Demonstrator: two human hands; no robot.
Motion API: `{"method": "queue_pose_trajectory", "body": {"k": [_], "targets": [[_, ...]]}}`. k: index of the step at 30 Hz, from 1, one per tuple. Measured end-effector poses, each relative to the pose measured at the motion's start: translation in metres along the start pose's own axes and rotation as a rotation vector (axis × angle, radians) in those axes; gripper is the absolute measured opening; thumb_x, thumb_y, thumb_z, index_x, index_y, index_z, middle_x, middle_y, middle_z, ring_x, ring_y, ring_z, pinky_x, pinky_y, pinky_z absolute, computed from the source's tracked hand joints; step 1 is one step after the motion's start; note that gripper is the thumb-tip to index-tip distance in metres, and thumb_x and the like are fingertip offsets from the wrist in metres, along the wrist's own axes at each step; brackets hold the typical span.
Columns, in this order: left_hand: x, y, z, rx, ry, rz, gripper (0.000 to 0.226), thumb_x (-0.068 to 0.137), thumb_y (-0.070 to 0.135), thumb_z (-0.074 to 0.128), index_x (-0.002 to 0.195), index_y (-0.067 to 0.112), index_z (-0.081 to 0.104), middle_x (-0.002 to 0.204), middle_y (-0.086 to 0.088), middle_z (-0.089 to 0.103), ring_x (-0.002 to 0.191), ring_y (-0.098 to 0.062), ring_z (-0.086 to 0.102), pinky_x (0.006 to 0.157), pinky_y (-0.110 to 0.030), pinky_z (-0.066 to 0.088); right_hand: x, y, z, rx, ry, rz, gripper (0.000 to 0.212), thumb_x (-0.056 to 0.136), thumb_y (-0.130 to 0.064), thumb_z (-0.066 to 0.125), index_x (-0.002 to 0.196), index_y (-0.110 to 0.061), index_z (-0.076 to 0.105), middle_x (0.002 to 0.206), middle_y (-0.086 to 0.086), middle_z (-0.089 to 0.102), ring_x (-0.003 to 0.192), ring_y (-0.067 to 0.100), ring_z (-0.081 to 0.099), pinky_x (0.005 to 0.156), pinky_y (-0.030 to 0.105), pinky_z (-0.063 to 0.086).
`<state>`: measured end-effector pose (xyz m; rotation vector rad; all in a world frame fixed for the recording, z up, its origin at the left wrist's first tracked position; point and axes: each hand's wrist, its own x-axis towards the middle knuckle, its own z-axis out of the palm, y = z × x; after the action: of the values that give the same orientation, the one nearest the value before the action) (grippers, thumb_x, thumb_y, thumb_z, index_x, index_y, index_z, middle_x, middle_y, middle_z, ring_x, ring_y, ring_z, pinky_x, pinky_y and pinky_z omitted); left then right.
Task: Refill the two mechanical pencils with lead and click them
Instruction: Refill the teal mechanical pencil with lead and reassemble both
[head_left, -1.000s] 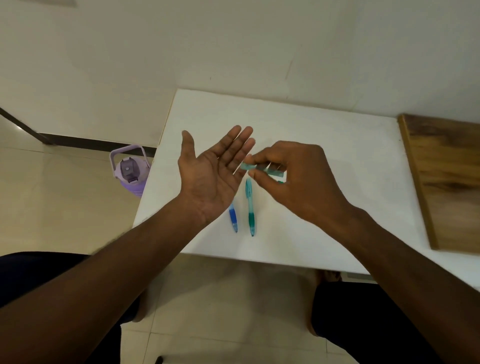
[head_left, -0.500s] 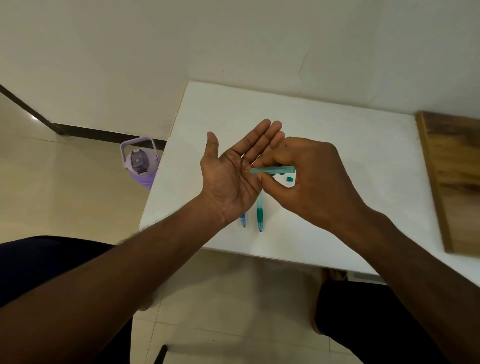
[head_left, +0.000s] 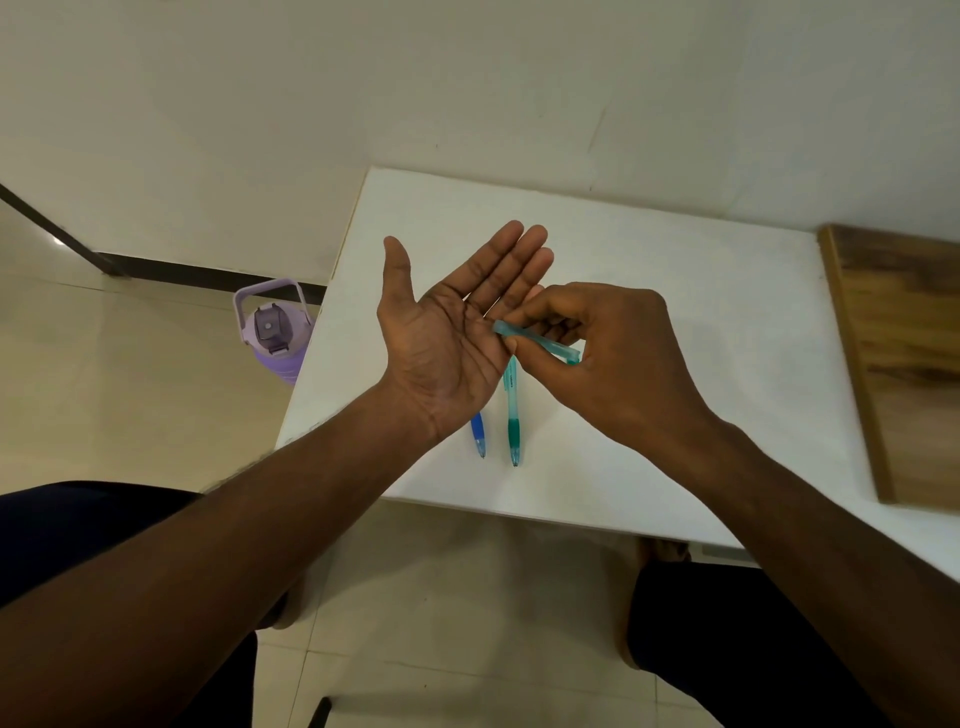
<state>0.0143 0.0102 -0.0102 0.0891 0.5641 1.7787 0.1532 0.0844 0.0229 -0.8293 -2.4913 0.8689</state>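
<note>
Now logged: your right hand (head_left: 618, 358) pinches lead tube (head_left: 537, 343), newly tipped onto flat, fingers-together left palm (head_left: 447, 343); both pencils unfilled

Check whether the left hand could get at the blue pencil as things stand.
Probably yes: the left hand is open, palm up, holding nothing, right above the blue pencil, whose tip end lies uncovered on the table.

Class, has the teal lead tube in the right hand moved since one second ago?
Yes. The lead tube has tilted, its open end now dipped toward the left palm, judged against the teal pencil.
</note>
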Motion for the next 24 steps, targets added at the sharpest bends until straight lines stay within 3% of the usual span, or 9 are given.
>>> {"method": "queue_pose_trajectory", "body": {"k": [5,8,11,15,21,24], "targets": [[-0.001,0.007,0.003,0.031,0.082,0.007,0.090,0.100,0.076,0.029,0.143,0.004,0.060,0.145,-0.018,0.064,0.124,-0.028,0.068,0.110,-0.040,0.053,0.003,0.002,-0.001,0.035,0.028,0.041,0.020,0.091,-0.038,0.080,0.107,-0.025,0.081,0.090,-0.025,0.067,0.079,-0.010,0.065,0.082,-0.001,0.046],[-0.001,0.005,0.003,0.247,0.313,0.047,0.060,0.103,0.062,0.048,0.125,0.013,0.074,0.122,-0.006,0.078,0.108,-0.022,0.075,0.088,-0.035,0.063,0.004,0.003,-0.007,0.029,0.056,0.072,0.018,0.092,-0.038,0.079,0.106,-0.026,0.080,0.092,-0.024,0.068,0.081,-0.004,0.066,0.080,0.000,0.048],[-0.002,0.000,-0.001,0.576,0.490,0.112,0.029,0.101,0.047,0.064,0.103,0.023,0.080,0.093,0.006,0.079,0.090,-0.016,0.073,0.072,-0.026,0.060,0.005,0.005,-0.015,0.033,0.089,0.101,0.019,0.093,-0.036,0.079,0.109,-0.026,0.081,0.094,-0.020,0.072,0.086,0.003,0.070,0.081,0.005,0.053],[-0.003,0.000,0.000,0.749,0.459,0.156,0.027,0.097,0.050,0.068,0.086,0.030,0.082,0.086,0.007,0.077,0.082,-0.014,0.069,0.071,-0.028,0.059,0.007,0.008,-0.021,0.033,0.120,0.108,0.020,0.093,-0.035,0.079,0.109,-0.025,0.081,0.094,-0.016,0.075,0.087,0.004,0.071,0.082,0.007,0.054],[-0.002,-0.002,0.005,0.841,0.441,0.160,0.025,0.096,0.053,0.067,0.092,0.031,0.080,0.085,0.013,0.078,0.082,-0.012,0.072,0.067,-0.027,0.058,0.007,0.010,-0.019,0.030,0.100,0.113,0.019,0.093,-0.035,0.079,0.110,-0.025,0.080,0.092,-0.018,0.072,0.086,0.002,0.070,0.080,0.001,0.050],[-0.001,-0.002,0.005,0.849,0.464,0.168,0.020,0.095,0.048,0.072,0.093,0.030,0.080,0.084,0.012,0.079,0.081,-0.012,0.072,0.066,-0.026,0.058,0.006,0.008,-0.018,0.025,0.091,0.096,0.019,0.094,-0.033,0.079,0.109,-0.023,0.081,0.093,-0.014,0.074,0.086,0.005,0.071,0.081,0.006,0.053]]}}
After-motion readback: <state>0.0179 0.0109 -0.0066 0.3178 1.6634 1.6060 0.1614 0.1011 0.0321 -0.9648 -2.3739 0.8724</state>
